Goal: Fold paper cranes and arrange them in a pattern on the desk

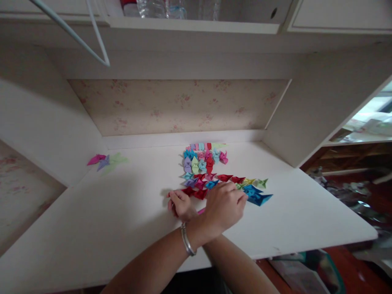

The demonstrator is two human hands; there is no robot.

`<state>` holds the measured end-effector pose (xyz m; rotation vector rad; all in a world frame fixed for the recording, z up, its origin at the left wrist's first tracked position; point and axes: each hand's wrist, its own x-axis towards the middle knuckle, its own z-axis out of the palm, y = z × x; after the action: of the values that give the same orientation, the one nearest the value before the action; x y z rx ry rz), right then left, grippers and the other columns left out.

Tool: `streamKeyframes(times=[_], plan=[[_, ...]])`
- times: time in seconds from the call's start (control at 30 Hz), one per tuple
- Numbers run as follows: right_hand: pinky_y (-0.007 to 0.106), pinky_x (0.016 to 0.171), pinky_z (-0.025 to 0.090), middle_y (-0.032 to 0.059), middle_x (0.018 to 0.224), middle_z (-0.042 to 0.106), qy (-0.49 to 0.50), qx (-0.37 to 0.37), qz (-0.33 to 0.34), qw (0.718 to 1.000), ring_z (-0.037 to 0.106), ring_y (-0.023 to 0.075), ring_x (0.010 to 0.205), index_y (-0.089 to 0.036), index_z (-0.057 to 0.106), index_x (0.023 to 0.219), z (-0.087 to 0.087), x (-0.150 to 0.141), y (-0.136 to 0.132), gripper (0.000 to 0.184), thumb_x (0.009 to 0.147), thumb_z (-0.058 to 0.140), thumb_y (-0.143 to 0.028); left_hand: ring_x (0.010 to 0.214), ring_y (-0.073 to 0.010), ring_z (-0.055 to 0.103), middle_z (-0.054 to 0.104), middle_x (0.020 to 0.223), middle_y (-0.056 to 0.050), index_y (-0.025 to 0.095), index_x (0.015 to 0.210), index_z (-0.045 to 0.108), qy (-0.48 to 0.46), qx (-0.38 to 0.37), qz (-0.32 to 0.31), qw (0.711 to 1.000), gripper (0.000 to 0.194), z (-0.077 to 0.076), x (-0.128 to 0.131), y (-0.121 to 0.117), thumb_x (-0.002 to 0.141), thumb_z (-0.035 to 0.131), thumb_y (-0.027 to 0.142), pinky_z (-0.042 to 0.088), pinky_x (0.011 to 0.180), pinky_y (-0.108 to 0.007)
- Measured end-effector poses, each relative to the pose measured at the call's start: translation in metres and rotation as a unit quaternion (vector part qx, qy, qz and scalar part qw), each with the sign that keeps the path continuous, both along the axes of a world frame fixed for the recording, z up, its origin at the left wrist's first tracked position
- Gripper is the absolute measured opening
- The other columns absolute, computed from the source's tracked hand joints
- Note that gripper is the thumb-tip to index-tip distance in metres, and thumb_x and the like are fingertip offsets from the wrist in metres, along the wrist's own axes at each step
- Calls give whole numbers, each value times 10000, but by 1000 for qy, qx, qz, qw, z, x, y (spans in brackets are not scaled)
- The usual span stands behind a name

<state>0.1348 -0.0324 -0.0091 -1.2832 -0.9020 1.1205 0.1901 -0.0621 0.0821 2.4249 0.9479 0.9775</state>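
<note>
My forearms cross, the left over the right. My left hand [226, 206] is at the right end of the front row, its fingers curled beside blue folded-paper pieces [257, 197]; what lies under it is hidden. My right hand [181, 204] is closed at the row's left end, a red paper tip showing by its fingers. Dark red folded pieces [200, 194] lie between the hands. Behind them are rows of pointed folded pieces [225, 178] and paper cranes [202, 165] in several colours. A bit of pink paper [201, 211] shows by my left wrist.
The white desktop [137, 216] holds a small group of pink, purple and green origami [103, 161] at the far left. White side panels and an upper shelf [196, 25] with clear plastic bottles enclose it. A white cable [76, 36] hangs at upper left.
</note>
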Motion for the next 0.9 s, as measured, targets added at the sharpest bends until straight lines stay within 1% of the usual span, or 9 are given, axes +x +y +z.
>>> streamKeyframes(times=[0.07, 0.1, 0.2, 0.3, 0.4, 0.47, 0.57, 0.73, 0.9], plan=[[180, 311, 277, -75, 417, 509, 18, 1, 88, 996, 348, 72, 324, -117, 645, 694, -4, -4, 5, 421, 784, 551, -518, 749, -188, 581, 644, 732, -72, 199, 713, 717, 59, 20, -30, 998, 299, -9, 31, 8, 878, 480, 276, 425, 728, -315], [182, 308, 260, -68, 433, 524, 18, -4, 130, 991, 351, 72, 316, -134, 649, 733, -6, -5, 7, 392, 793, 552, -509, 745, -189, 587, 653, 744, -78, 188, 708, 716, 79, 20, -35, 996, 300, -13, 45, 13, 874, 482, 275, 430, 723, -317], [181, 335, 251, -59, 494, 530, 31, -4, 203, 979, 358, 63, 337, -174, 626, 815, -13, -6, 11, 370, 851, 485, -514, 778, -203, 602, 676, 807, -101, 166, 761, 725, 109, 16, -41, 993, 274, -26, 85, 22, 855, 488, 269, 440, 719, -329], [187, 351, 261, -56, 519, 517, 33, 7, 218, 975, 359, 66, 363, -183, 606, 828, -17, -5, 11, 398, 860, 453, -548, 819, -220, 600, 681, 833, -118, 138, 798, 722, 119, 18, -48, 992, 238, -36, 118, 27, 826, 504, 230, 439, 753, -351], [190, 351, 260, -56, 520, 508, 33, 12, 215, 976, 361, 68, 370, -187, 597, 821, -16, -3, 11, 412, 852, 454, -572, 835, -230, 586, 675, 827, -130, 110, 789, 710, 134, 12, -46, 990, 232, -45, 142, 32, 822, 500, 203, 422, 775, -378], [192, 352, 261, -55, 523, 505, 36, 13, 216, 976, 369, 70, 376, -187, 596, 823, -14, -2, 10, 411, 850, 459, -573, 863, -235, 569, 669, 832, -129, 109, 783, 703, 148, 15, -48, 988, 221, -48, 150, 35, 817, 495, 175, 398, 798, -400], [195, 352, 264, -53, 526, 501, 39, 15, 224, 974, 376, 74, 383, -184, 599, 826, -9, -1, 8, 411, 851, 460, -570, 907, -239, 538, 658, 849, -127, 121, 750, 697, 170, 41, -58, 983, 192, -50, 153, 40, 786, 510, 134, 346, 836, -428], [190, 363, 270, -51, 539, 505, 21, 10, 228, 973, 370, 67, 388, -179, 607, 807, -3, 1, 7, 391, 862, 464, -538, 904, -234, 521, 646, 877, -120, 132, 748, 694, 206, 67, -53, 975, 195, -49, 147, 45, 781, 502, 134, 314, 823, -427], [187, 367, 283, -49, 542, 509, 7, 7, 229, 973, 375, 67, 388, -179, 601, 779, -4, 1, 7, 354, 868, 474, -497, 884, -228, 534, 649, 880, -112, 137, 785, 697, 219, 58, -53, 972, 208, -46, 141, 46, 792, 491, 160, 327, 815, -410]])
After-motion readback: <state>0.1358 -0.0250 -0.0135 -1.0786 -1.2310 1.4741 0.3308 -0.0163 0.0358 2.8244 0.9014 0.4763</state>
